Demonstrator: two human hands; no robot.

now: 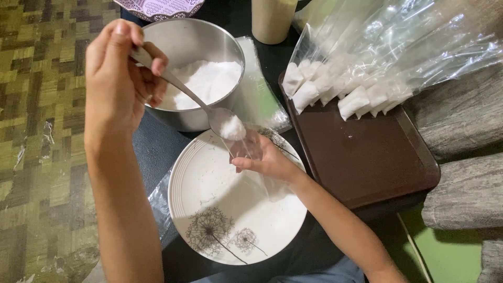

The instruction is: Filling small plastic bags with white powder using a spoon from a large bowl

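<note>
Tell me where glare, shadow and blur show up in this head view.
Head view: glare streaks the clear plastic bags at top right and the steel bowl rim; soft shadow falls under the right hand on the white plate; the left hand and spoon are sharp, with only slight softness at the edges.

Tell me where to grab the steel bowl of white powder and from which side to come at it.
Grip the steel bowl by its bare rim on the near-left side, coming from the left. The spoon in the left hand crosses the right part of the rim, and the plate sits close against the near-right wall, so those sides look crowded. Its smooth rounded wall probably calls for both hands.
</note>
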